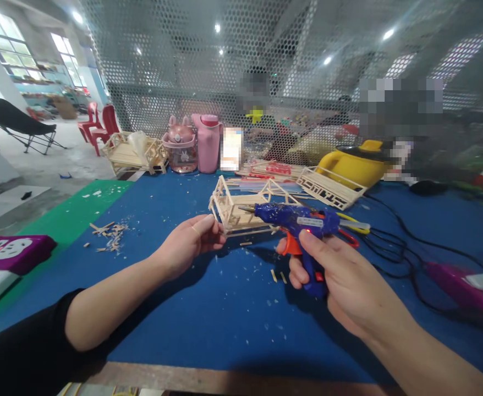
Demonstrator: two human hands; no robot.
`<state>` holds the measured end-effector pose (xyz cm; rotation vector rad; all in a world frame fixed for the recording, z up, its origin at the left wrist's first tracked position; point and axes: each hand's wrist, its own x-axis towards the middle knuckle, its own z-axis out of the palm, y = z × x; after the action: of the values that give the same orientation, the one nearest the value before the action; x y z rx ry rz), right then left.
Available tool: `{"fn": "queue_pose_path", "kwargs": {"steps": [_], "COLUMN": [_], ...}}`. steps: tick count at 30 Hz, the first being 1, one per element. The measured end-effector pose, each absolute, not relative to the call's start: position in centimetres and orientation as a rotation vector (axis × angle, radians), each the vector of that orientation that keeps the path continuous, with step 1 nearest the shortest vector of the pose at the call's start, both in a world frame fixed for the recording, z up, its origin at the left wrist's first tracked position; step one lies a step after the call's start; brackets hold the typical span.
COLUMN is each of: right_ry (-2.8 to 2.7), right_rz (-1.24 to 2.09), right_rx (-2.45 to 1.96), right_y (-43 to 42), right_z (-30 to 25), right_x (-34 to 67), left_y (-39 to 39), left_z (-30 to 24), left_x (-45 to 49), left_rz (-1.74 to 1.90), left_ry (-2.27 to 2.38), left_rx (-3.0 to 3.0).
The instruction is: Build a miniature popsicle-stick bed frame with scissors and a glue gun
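My right hand [340, 269] is wrapped around a blue hot glue gun [299, 217] with an orange trigger. A clear glue stick sticks out of its back, and its metal nozzle points left, in front of a small wooden stick model [245, 206]. The model stands on the blue table, a frame of thin sticks with peaked ends and a flat deck. My left hand [194, 239] is closed in a pinch at the model's front left corner; its fingertips partly hide the spot they grip. Small stick offcuts [278, 276] lie on the table below the gun.
Wood scraps [111, 235] lie left. Behind stand another stick model [136, 154], a pink basket [184, 154], a pink jug [209, 143], a flat stick frame [330, 187] and a yellow pot [355, 165]. Black cables [406, 258] loop at right. A perforated metal screen [192, 66] rises behind.
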<state>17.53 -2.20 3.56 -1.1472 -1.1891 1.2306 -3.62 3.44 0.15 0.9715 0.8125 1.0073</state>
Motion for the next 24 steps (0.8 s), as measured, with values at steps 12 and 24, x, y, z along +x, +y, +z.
{"fn": "queue_pose_path", "kwargs": {"steps": [12,24], "right_ry": [-1.220,-1.194], "right_rz": [1.236,1.236], "right_rx": [-1.110,-1.133], "right_y": [-2.2,-2.2], "right_z": [2.6,2.3], "right_x": [17.0,17.0], "left_y": [3.3,3.3], "left_z": [0.3,0.4], "left_x": [-3.6,-3.6], "left_rz": [1.008,1.013], "left_ry": [0.814,0.819], "left_rx": [0.980,0.977]}}
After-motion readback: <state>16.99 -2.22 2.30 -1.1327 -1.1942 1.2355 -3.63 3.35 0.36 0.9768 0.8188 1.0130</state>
